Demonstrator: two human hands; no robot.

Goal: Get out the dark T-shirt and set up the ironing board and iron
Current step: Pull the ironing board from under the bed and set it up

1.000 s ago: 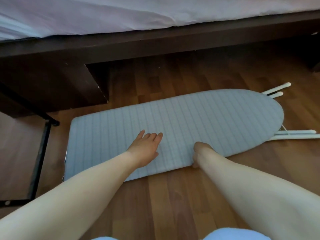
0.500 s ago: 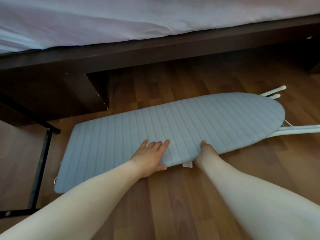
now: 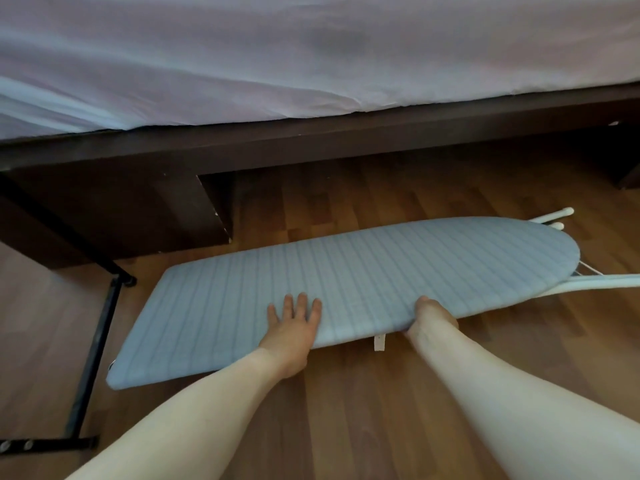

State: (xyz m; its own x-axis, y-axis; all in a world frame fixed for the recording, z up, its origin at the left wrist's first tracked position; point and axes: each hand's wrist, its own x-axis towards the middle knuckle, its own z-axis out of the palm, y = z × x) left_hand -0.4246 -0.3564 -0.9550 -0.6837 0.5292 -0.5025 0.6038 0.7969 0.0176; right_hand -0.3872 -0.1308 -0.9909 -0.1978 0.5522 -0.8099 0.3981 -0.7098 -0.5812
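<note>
A small ironing board (image 3: 363,271) with a pale blue striped cover lies on the wooden floor beside the bed, its near edge lifted off the floor. White folded legs (image 3: 588,282) stick out past its rounded right end. My left hand (image 3: 294,327) grips the near edge, fingers spread flat on top. My right hand (image 3: 429,317) holds the same edge further right, fingers curled underneath. A small white tag (image 3: 379,342) hangs from the edge between my hands. No T-shirt or iron is in view.
A dark wooden bed frame (image 3: 311,140) with a pale sheet (image 3: 277,57) runs across the back. A black metal stand (image 3: 97,341) lies on the floor at the left, close to the board's square end. Wooden floor (image 3: 346,410) spreads in front.
The board's near edge has risen off the floor and tilted up. My left hand slid from the top to the near edge, and my right hand stayed on the edge.
</note>
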